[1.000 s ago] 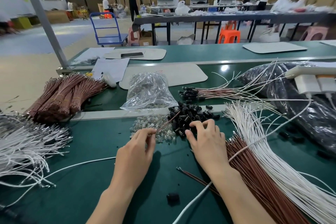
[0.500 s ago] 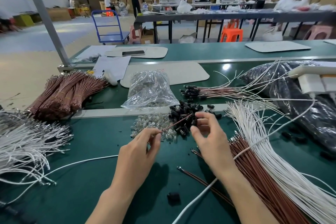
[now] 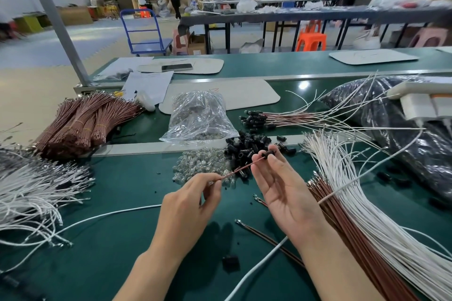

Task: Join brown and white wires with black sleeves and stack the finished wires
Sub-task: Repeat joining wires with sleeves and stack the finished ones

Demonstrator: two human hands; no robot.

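Observation:
My left hand point(image 3: 189, 205) pinches a thin brown wire point(image 3: 241, 168) that runs up and to the right. My right hand point(image 3: 281, 186), palm up, pinches a small black sleeve point(image 3: 267, 153) at that wire's far tip. Just behind lies the heap of loose black sleeves point(image 3: 247, 146). Finished sleeved wires point(image 3: 281, 118) lie stacked beyond it, sleeve ends to the left. Loose brown wires point(image 3: 354, 227) and white wires point(image 3: 381, 215) fan out at the right. A white wire point(image 3: 254, 269) runs under my right wrist.
A clear bag point(image 3: 199, 117) and a heap of small glass bulbs point(image 3: 203, 165) sit ahead. Bundled brown wires point(image 3: 83, 124) and loose white wires point(image 3: 31, 190) fill the left. A dark plastic bag point(image 3: 415, 144) and a white power strip point(image 3: 425, 102) lie at the right. One sleeve point(image 3: 230, 261) lies near.
My right hand has lifted from the sleeve heap with one black sleeve and turned palm up. It now meets the tip of the brown wire held by my left hand.

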